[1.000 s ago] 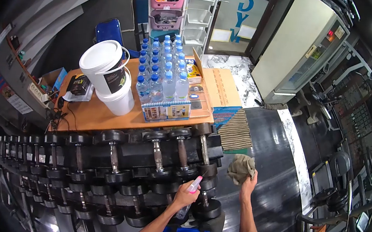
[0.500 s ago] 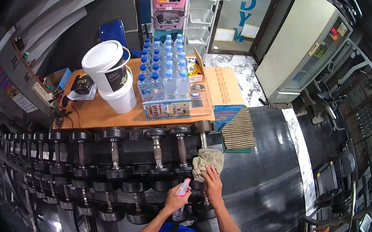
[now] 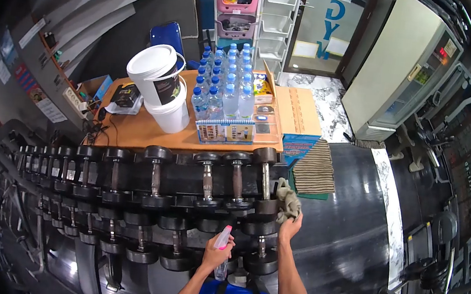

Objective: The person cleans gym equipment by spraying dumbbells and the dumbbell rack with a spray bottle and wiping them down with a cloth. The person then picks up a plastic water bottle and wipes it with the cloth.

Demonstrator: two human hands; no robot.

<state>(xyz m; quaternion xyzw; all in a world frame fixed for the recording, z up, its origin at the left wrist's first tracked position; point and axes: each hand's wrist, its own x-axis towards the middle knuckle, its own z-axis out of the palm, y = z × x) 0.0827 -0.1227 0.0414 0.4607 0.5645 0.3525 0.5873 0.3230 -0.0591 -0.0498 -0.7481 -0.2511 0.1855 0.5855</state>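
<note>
Cloth (image 3: 289, 202) is right beside the end dumbbell (image 3: 266, 180), contact unclear; your right hand's (image 3: 291, 226) fingers hold it bunched, probably for firmer grip. Your left hand's (image 3: 216, 253) fingers wrap the spray bottle (image 3: 225, 237) near its top, likely keeping it steady.

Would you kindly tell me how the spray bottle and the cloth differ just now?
The spray bottle is see-through with pink on its top, while the cloth is greyish green. The spray bottle is slim and straight; the cloth is crumpled. The left hand grips the spray bottle, whereas the right hand has the cloth beside an end dumbbell. Both are hand-held.
</note>
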